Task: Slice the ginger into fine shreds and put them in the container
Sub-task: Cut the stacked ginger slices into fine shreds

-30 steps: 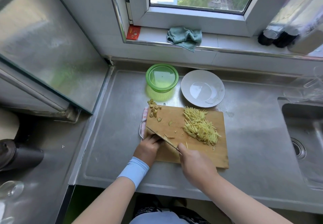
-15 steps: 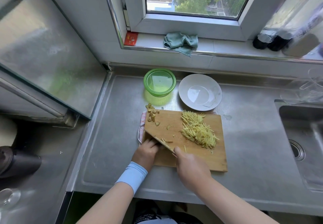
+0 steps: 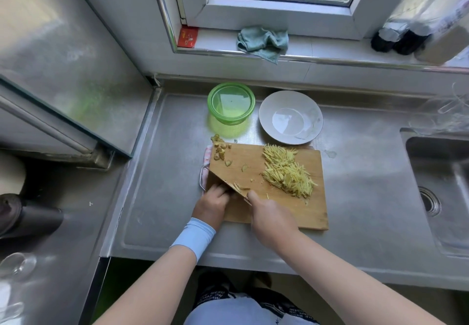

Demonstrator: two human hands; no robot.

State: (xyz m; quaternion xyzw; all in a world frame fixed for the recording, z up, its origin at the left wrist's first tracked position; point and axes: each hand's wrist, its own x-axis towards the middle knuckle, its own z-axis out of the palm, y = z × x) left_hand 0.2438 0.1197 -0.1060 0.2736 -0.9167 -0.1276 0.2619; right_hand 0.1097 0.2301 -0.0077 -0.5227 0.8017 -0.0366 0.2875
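Note:
A wooden cutting board (image 3: 312, 210) lies on the steel counter. A heap of pale yellow ginger shreds (image 3: 286, 172) covers its right half. Small ginger peel scraps (image 3: 219, 150) sit at its far left corner. My right hand (image 3: 270, 214) grips the handle of a broad knife (image 3: 222, 178), whose blade leans over the board's left side and mirrors the wood. My left hand (image 3: 212, 201) rests with curled fingers just behind the blade; what it holds is hidden. A few fresh shreds (image 3: 238, 187) lie by the blade edge. A green container (image 3: 231, 102) stands behind the board.
A white plate (image 3: 290, 117) sits right of the green container. A sink (image 3: 441, 187) opens at the right. A teal cloth (image 3: 262, 41) lies on the windowsill. Dark bottles (image 3: 396, 40) stand at the sill's right end. A steel panel rises on the left.
The knife blade has tilted over, its flat side now showing a reflection of the board. Both hands stay at the board's near left corner.

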